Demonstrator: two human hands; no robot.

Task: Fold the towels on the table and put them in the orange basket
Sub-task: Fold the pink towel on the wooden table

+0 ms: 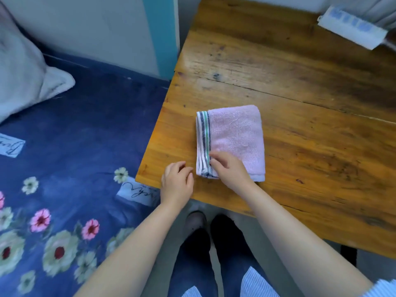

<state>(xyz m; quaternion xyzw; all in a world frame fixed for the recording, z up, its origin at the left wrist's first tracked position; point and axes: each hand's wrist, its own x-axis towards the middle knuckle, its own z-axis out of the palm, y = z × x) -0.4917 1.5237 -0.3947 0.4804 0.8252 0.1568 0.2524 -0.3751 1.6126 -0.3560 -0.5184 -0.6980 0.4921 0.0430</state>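
Observation:
A pink towel [235,133] with a striped white border lies folded into a small rectangle near the front left corner of the wooden table [300,93]. My right hand [230,170] rests on the towel's near left corner, fingers curled onto the striped edge. My left hand [176,182] sits on the table just left of the towel, fingers loosely curled, holding nothing. No orange basket is in view.
A bed with a blue floral sheet [75,168] and a grey pillow [23,71] lies left of the table. A white and blue object [353,26] sits at the table's far right corner. My feet [210,228] stand below the table's front edge.

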